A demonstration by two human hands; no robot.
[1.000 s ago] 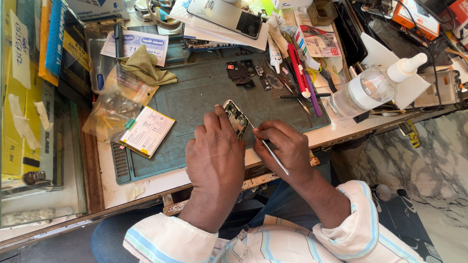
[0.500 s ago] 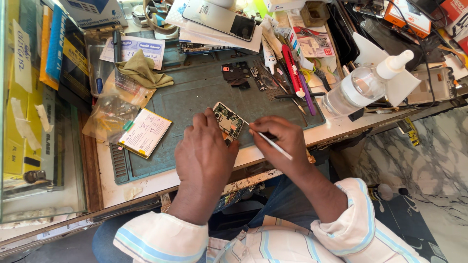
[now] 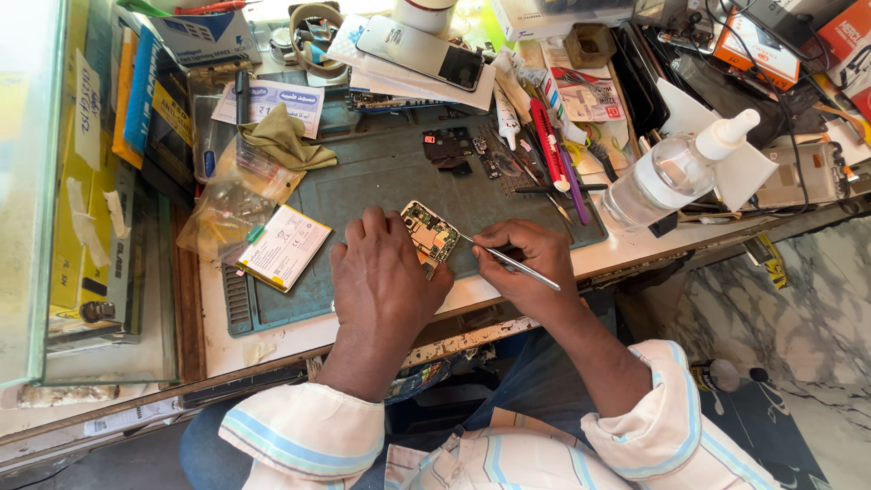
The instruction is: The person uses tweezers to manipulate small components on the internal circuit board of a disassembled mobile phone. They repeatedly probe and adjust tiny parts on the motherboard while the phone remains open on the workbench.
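Observation:
My left hand (image 3: 386,277) holds a small green and gold circuit board (image 3: 430,234) tilted above the dark green work mat (image 3: 381,177). My right hand (image 3: 526,268) grips metal tweezers (image 3: 508,259), and their tip touches the board's right edge. Both hands hover at the front edge of the mat, close together. Striped white sleeves cover my forearms.
A flat phone battery (image 3: 283,247) and clear plastic bags (image 3: 227,204) lie left of my hands. A clear pump bottle (image 3: 676,168) stands on the right. A phone (image 3: 419,52), small dark parts (image 3: 449,147), pens and tools (image 3: 549,145) crowd the back. Boxes (image 3: 136,100) stack on the left.
Both hands, the board and the tweezers sit slightly lower and more central in view as the camera shifted. The tweezers' tip stays at the board's edge.

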